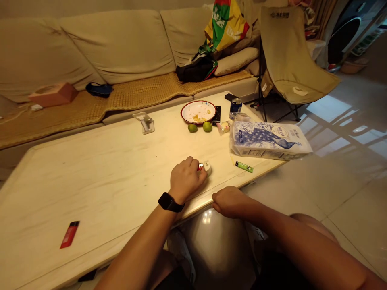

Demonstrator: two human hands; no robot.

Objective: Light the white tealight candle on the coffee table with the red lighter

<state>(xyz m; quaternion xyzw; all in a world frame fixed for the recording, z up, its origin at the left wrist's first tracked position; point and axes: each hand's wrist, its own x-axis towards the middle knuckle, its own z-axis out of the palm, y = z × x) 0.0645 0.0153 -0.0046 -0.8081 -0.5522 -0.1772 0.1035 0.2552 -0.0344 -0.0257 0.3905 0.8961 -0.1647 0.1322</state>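
Note:
My left hand, a black watch on its wrist, rests on the pale table with fingers curled around a small white rounded object. Beside the thumb shows a red piece with a shiny part, its rest covered by my fingers. My right hand is closed at the table's front edge; whatever its fingers hold, if anything, is hidden. To the right lies a small green cylinder with dark ends, like a battery. A red piece with a black end lies at the near left.
A tissue pack lies at the table's right end. Behind it are a can, two green fruits and a plate with scraps. A white holder stands farther left. Beyond are a sofa and folding chair.

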